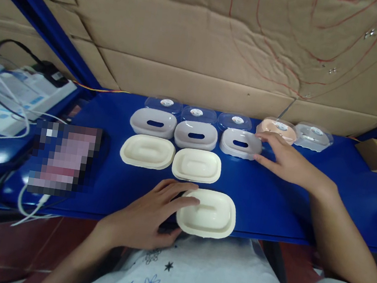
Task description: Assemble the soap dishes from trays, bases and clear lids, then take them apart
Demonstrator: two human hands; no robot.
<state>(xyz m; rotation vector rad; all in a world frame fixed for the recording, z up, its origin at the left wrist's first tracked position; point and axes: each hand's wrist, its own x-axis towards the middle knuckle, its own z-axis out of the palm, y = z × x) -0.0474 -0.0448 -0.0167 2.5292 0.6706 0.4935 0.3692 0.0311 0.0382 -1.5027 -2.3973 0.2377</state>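
Observation:
My left hand [160, 210] grips a cream oval soap dish [214, 216] by its left end, at the front edge of the blue table. Thumb below and fingers over the rim, the hand is closed on it. At the back, my right hand [283, 160] has thumb and fingers around the right end of a grey slotted soap dish [229, 143]. Two similar grey slotted dishes, one in the middle [179, 138] and one at left [136, 122], stand in the same row. In front of them lie two more cream dishes, a left one [146, 151] and a right one [197, 165].
Clear lids with round stickers, such as the left lid [151, 103], line the back of the blue table [328, 200]. A peach soap box [268, 127] and a grey lidded box [311, 138] stand back right. Cables and a blurred phone-like object [67, 156] are at left; a carton [370, 159] is at right.

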